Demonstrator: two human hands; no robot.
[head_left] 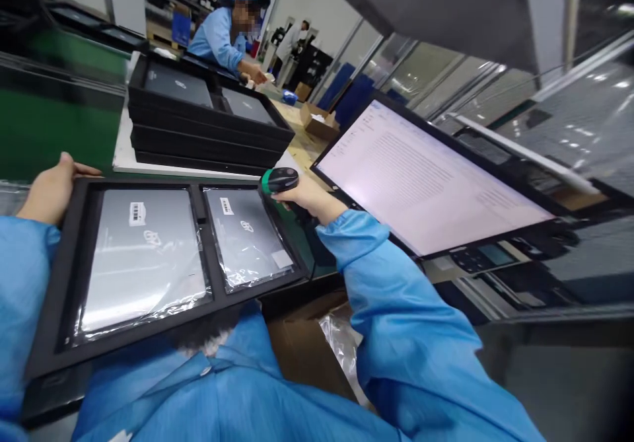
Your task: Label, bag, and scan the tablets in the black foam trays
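A black tray (198, 197) lies across my lap with two silver laptops in clear plastic wrap, one on the left (143, 257) and one on the right (245, 237); each carries a small barcode sticker. My left hand (52, 187) grips the tray's far left corner, fingers curled over its rim. My right hand (307, 197) is closed round a black and green barcode scanner (279, 181), held just beyond the tray's right edge, its head over the right laptop's top corner.
A stack of black trays (198, 121) with dark laptops stands beyond my tray. A lit monitor (426, 178) tilts at the right. A green conveyor (49, 118) runs at the left. A person in a blue coat (222, 36) works at the far end. A cardboard box (302, 356) sits below.
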